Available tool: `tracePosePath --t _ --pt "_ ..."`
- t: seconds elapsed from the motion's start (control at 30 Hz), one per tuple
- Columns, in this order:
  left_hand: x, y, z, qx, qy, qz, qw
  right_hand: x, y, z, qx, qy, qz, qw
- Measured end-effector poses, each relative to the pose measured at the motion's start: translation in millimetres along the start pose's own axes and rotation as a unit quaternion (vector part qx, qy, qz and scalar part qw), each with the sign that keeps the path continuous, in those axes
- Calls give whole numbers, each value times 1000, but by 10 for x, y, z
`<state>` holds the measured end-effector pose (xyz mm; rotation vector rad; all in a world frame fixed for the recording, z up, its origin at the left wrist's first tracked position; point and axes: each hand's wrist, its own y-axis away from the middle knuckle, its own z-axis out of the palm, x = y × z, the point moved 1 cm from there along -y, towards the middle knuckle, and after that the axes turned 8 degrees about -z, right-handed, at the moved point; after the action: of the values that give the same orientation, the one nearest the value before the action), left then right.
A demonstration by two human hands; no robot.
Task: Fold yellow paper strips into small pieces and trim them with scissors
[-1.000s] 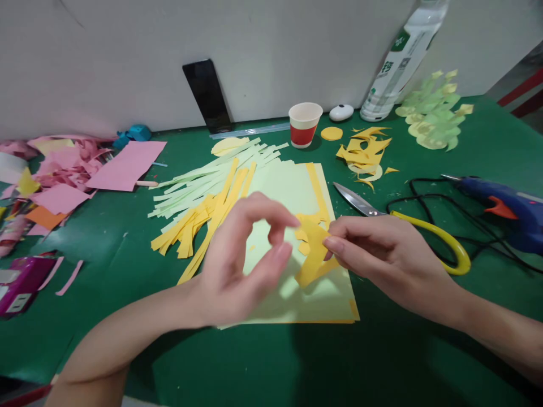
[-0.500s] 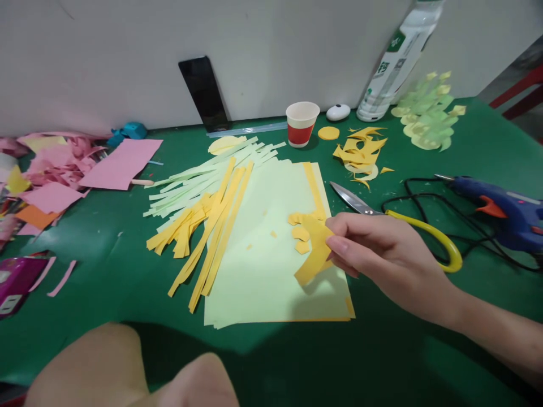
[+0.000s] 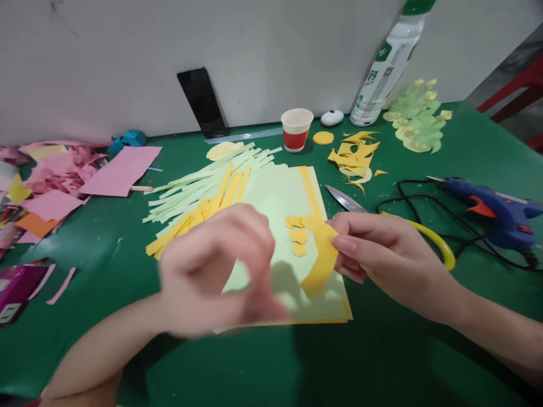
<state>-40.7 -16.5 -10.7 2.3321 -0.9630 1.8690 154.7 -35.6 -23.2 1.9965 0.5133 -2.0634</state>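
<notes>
My right hand (image 3: 382,251) pinches a curved yellow paper strip (image 3: 322,260) between thumb and fingers, above the right side of a stack of pale green paper sheets (image 3: 267,192). My left hand (image 3: 216,271) hovers over the left part of the stack. Its fingers are curled but smeared by motion, so whether they hold anything is unclear. Small yellow cut paper pieces (image 3: 298,236) lie on the sheets between the hands. Partly behind my right hand are scissors (image 3: 345,199) with yellow handles. Yellow paper strips (image 3: 229,189) are partly covered by my left hand.
Behind lie pale green strips (image 3: 190,183), a paper cup (image 3: 297,130), yellow scraps (image 3: 354,155) and a leaning phone (image 3: 202,102). A glue gun (image 3: 492,206) with its cord is at right, near a bottle (image 3: 386,68) and paper flowers (image 3: 419,118). Pink paper (image 3: 123,169) lies left.
My left hand has risen from the bottom left to over the sheets, now covering part of the yellow strips. My right hand keeps its pinch on the yellow strip. The view has shifted slightly.
</notes>
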Motion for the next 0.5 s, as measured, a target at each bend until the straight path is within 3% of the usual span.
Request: tracePosePath --t 0.07,0.13,0.17,0.37,0.5 --pt "-97 -128 45 -65 15 -32 997 -20 -1 7 -5 1 -8 1000" --pt "-186 -175 94 -125 11 -110 986 -44 -12 22 -10 21 -25 999" --pt "-214 -175 116 -132 8 -127 983 -52 -21 31 -11 37 -30 999" --pt "-244 -88 200 -131 34 -105 985 -12 -75 73 11 206 -47 977" --pt "-214 -99 207 -85 72 -145 983 0 -97 65 -12 281 -67 957"
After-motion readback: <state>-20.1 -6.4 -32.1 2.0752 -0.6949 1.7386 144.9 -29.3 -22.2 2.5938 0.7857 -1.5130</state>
